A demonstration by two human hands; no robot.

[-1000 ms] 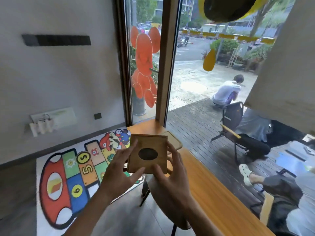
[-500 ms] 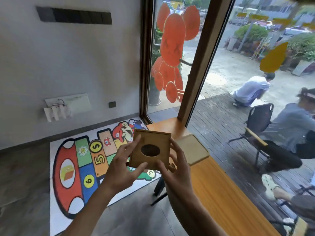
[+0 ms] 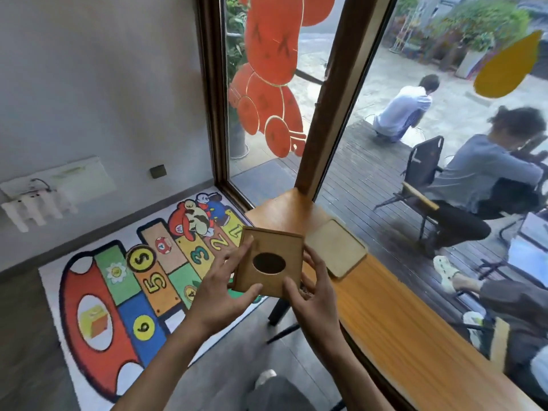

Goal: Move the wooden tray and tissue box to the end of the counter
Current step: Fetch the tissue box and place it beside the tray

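A square wooden tissue box (image 3: 281, 247) with a dark oval hole in its top is held in the air, beside the counter's inner edge. My left hand (image 3: 222, 292) grips its left side and near corner. My right hand (image 3: 314, 292) grips its right side. The pale wooden tray (image 3: 335, 247) lies flat on the orange-brown counter (image 3: 400, 330), just right of the box and close to the counter's far end by the window post.
A brown window post (image 3: 335, 93) stands at the counter's far end, with glass along the counter's right side. A colourful play mat (image 3: 118, 292) covers the floor to the left. A stool's legs (image 3: 278, 318) show under the counter. People sit outside.
The view has tilted down and drawn nearer to the counter's end. The box, held in both hands, has come closer to the tray.
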